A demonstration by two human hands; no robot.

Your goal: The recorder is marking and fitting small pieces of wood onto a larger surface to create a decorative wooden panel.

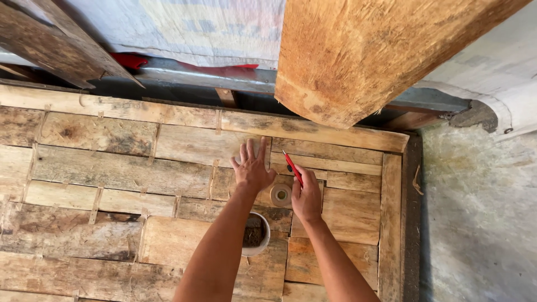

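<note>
Two hands work over the patched plank floor (112, 173). My left hand (253, 170) lies flat, fingers spread wide, pressing the boards and holding nothing. My right hand (306, 198) has its grip closed on a red pencil (292, 166), whose tip points up and away from the knuckles. Between both hands, touching the right thumb side, sits a small tape roll (280, 194). Just below the left wrist stands a round white cup (256, 234) with dark contents.

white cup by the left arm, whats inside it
The white cup holds something dark and crumbly, maybe small nails or debris; it is too small to tell. The left forearm covers the cup's left side, so that part of the inside is hidden.
</note>
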